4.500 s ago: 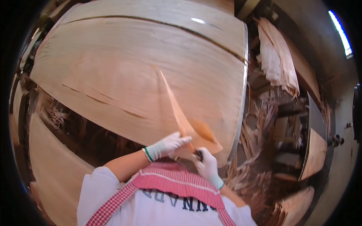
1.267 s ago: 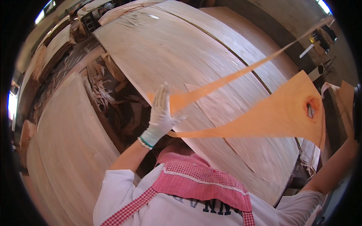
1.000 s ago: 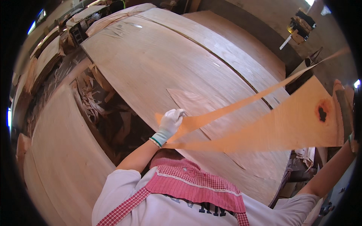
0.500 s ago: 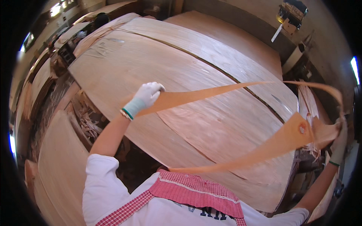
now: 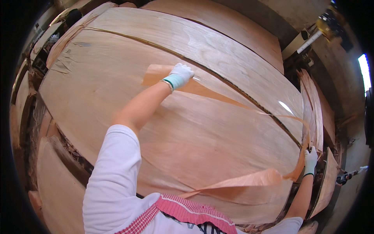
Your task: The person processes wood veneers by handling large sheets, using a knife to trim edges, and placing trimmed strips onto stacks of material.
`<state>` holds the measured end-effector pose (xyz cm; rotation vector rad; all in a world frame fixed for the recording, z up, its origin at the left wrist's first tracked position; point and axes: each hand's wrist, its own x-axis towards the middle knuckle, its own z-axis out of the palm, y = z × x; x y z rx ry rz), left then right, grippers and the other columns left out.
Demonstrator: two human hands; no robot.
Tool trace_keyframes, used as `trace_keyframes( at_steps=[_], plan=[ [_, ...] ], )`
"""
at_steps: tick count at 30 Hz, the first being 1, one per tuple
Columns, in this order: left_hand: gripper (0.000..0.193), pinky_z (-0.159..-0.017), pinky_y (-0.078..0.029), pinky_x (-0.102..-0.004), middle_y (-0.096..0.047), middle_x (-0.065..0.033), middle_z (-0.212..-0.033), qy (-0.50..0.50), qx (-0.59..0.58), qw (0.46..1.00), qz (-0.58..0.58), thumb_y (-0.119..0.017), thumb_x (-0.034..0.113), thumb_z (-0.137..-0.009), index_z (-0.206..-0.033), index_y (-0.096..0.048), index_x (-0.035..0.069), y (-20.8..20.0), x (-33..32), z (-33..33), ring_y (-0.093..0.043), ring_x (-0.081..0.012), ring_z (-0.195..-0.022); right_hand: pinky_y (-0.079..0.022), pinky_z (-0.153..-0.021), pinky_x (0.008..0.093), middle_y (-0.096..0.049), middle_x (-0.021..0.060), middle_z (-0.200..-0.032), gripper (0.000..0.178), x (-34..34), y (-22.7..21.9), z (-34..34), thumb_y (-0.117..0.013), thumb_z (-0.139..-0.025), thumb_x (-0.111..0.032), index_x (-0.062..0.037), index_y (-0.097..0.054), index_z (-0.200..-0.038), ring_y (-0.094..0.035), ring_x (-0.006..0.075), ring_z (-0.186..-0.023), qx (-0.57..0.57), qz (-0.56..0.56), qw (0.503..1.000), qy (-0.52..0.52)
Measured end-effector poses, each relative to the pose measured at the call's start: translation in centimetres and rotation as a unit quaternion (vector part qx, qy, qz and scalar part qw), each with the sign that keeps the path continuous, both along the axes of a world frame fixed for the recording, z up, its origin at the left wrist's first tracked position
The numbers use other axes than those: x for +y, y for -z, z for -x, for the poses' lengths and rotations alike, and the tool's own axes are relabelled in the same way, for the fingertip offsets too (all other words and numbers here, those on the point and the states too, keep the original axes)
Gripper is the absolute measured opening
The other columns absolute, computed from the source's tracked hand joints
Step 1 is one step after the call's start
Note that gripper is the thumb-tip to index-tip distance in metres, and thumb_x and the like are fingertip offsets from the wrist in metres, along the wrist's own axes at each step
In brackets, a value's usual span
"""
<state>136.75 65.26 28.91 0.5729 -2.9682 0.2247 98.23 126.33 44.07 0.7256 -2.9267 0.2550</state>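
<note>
A long, thin orange-tan strip of wood veneer runs between my two white-gloved hands. My left hand is closed on it near one end, low over the middle of a large pale veneer sheet. At the sheet's right edge my right hand grips the same strip, which bends round there. From that hand another length of it, twisted and wide, trails back toward my apron. My left fingertips are partly hidden by the back of the glove.
A dark seam separates the large sheet from a narrower pale sheet beyond. More veneer lies at the far side. Loose strips hang at the right edge. Another veneer pile stands at left, with scraps in the gap.
My left hand has moved right and farther out, bringing its end of the strip down close to the sheet. My right hand has come inward and lower. The view has also shifted.
</note>
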Motion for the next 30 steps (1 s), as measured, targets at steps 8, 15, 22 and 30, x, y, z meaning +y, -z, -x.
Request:
trace_keyframes(
  at_steps=[8,15,22,30],
  plan=[
    [0.013,-0.096,-0.041,-0.0351,-0.061,-0.0020,-0.093,0.000,0.047,0.995,0.089,-0.054,0.014,-0.086,-0.097,-0.062,0.016,9.3,-4.8,9.8,-0.059,-0.0176,-0.093,-0.042,-0.085,0.0417,-0.058,0.0207,-0.101,0.025,-17.8,9.0,2.8,-0.056,-0.089,-0.014,0.0013,-0.057,-0.109,-0.053,0.0356,-0.095,0.195,0.084,0.969,-0.125],
    [0.012,-0.099,-0.039,-0.0390,-0.060,-0.0098,-0.107,-0.112,0.256,0.960,0.017,-0.060,0.013,-0.084,-0.094,-0.060,0.007,11.2,-4.8,6.0,-0.052,-0.0285,-0.109,-0.046,-0.081,0.0429,-0.060,0.0224,-0.103,0.032,-45.7,17.9,-14.9,-0.052,-0.094,-0.028,0.0020,-0.057,-0.104,-0.058,0.0345,-0.089,-0.345,0.102,0.883,-0.300],
    [0.017,-0.096,-0.043,-0.0427,-0.061,-0.0137,-0.110,-0.196,0.327,0.921,-0.082,-0.060,0.014,-0.086,-0.102,-0.059,0.007,13.1,-7.1,0.2,-0.055,-0.0320,-0.109,-0.050,-0.070,0.0488,-0.067,0.0198,-0.088,0.033,-51.0,19.2,-19.2,-0.043,-0.099,-0.034,-0.0049,-0.057,-0.105,-0.065,0.0389,-0.080,-0.113,-0.126,0.931,-0.322],
    [0.026,-0.099,-0.042,-0.0423,-0.062,-0.0153,-0.110,-0.179,0.365,0.906,-0.118,-0.050,0.009,-0.090,-0.115,-0.057,0.005,13.3,-7.2,1.7,-0.056,-0.0325,-0.108,-0.051,-0.078,0.0471,-0.068,0.0197,-0.097,0.029,-62.3,21.4,-25.5,-0.042,-0.097,-0.028,-0.0052,-0.057,-0.106,-0.066,0.0364,-0.091,-0.132,-0.131,0.882,-0.433]
  ],
)
